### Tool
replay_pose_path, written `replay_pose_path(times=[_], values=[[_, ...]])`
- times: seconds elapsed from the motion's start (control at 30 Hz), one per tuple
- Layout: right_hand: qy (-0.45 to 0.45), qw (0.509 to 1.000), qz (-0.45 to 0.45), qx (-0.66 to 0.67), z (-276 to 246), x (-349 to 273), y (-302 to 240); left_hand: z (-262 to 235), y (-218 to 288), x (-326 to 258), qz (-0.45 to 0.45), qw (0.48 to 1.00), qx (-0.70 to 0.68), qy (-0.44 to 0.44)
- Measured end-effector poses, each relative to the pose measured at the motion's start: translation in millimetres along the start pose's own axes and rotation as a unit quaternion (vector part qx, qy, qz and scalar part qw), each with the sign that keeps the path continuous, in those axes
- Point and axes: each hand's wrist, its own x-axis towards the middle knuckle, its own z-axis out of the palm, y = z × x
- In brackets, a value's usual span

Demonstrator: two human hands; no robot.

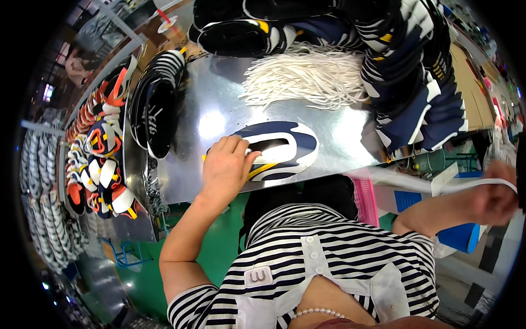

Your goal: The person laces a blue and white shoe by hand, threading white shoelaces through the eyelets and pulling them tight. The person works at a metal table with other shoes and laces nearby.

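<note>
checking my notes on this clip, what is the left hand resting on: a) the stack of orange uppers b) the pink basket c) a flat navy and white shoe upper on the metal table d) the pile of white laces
c: the left hand presses on the flat navy and white shoe upper lying on the shiny metal table, while the white laces lie farther back, untouched.

On your striped shirt, at the chest, sits a small white rectangular label (258,276) with rounded corners and dark marking. Far up at the top left, beyond the counter's (339,131) far end, you can make out a small round white sign (166,23) with a red mark; it is too small to tell more. No packages or screens show clearly around you.
</note>
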Motion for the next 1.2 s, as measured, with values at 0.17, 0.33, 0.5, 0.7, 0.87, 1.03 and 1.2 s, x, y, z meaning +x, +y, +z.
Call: replay_pose_path(times=[0.17, 0.33, 0.5, 0.7, 0.87, 1.03, 1.2], values=[[0.247, 0.835, 0.420, -0.256, -25.3, -99.8, 152.8, -3.9, 10.1, 5.3, -0.061, 0.992, 0.071, -0.084], [0.240, 0.796, 0.520, -0.195, -28.2, -143.8, 258.6, -5.1, -2.2, 1.8, -0.124, 0.972, -0.063, -0.191], [0.230, 0.805, 0.502, -0.216, -29.9, -147.2, 292.5, 49.6, -44.8, 40.5, -0.442, 0.539, -0.608, -0.380], [0.249, 0.794, 0.494, -0.252, -24.8, -138.0, 289.4, 63.7, -26.9, 39.2, -0.316, 0.568, -0.692, -0.313], [0.227, 0.818, 0.492, -0.195, -19.8, -127.4, 276.3, 80.5, -2.2, 33.4, -0.383, 0.506, -0.760, -0.144], [0.179, 0.806, 0.507, -0.248, -15.0, -127.4, 271.6, 78.3, 8.1, 25.0, -0.362, 0.594, -0.715, -0.074], [0.158, 0.788, 0.512, -0.304, -6.4, -130.4, 266.7, 62.1, 19.1, 27.0, -0.372, 0.665, -0.646, -0.039]])
